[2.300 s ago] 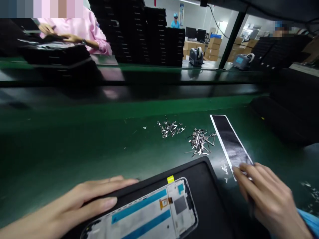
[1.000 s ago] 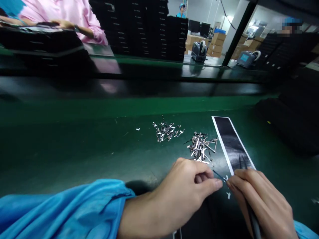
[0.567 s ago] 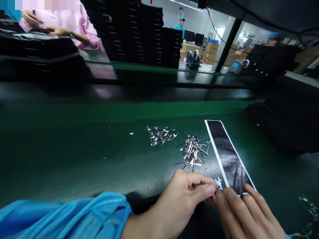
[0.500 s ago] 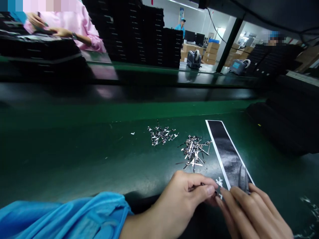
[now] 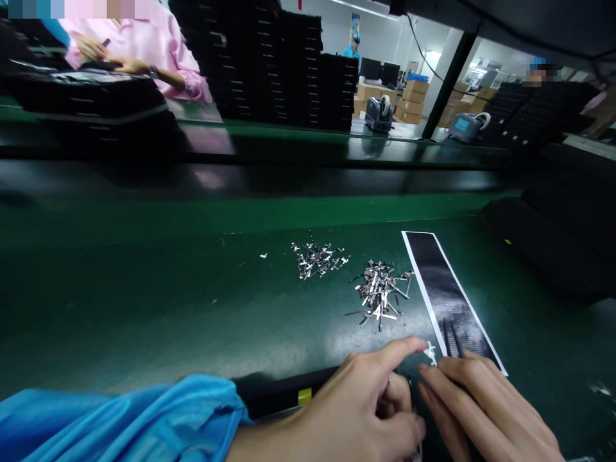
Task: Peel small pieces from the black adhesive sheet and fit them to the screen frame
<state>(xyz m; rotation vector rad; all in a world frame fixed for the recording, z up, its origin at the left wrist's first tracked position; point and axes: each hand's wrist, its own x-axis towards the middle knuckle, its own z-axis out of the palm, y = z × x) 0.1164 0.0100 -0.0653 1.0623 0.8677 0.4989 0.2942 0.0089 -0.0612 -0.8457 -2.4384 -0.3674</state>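
We work at a green bench (image 5: pixel 144 301), and everything that matters sits in its near right corner. The black strip (image 5: pixel 445 295) with its white border lies on the bench with its long axis running from far-left to near-right, so its near end comes down under our right hand (image 5: pixel 486 410). Left of the strip and just apart from it lie two loose heaps of small metal clips, the nearer heap (image 5: pixel 381 295) beside the strip and the farther heap (image 5: pixel 317 258) further left and back. Along the bottom edge, the rim of a black tray (image 5: pixel 283 394) with a yellow tab (image 5: pixel 304 396) shows from under our left arm in its blue sleeve (image 5: pixel 125 420).

Our left hand (image 5: pixel 366 417) has crossed over to the right and meets the right one, fingertips almost touching. Its forefinger stretches forward toward a single white clip (image 5: pixel 430 351) lying just off the strip's left edge, while the other fingers curl in; we cannot tell whether they pinch anything. Our right hand lies flat, fingers nearly straight, and holds thin dark tweezers (image 5: pixel 451 338) whose tips point up the strip, along its length. The single clip lies just ahead of both hands, about equally near to each, between the left forefinger and the tweezer tips.
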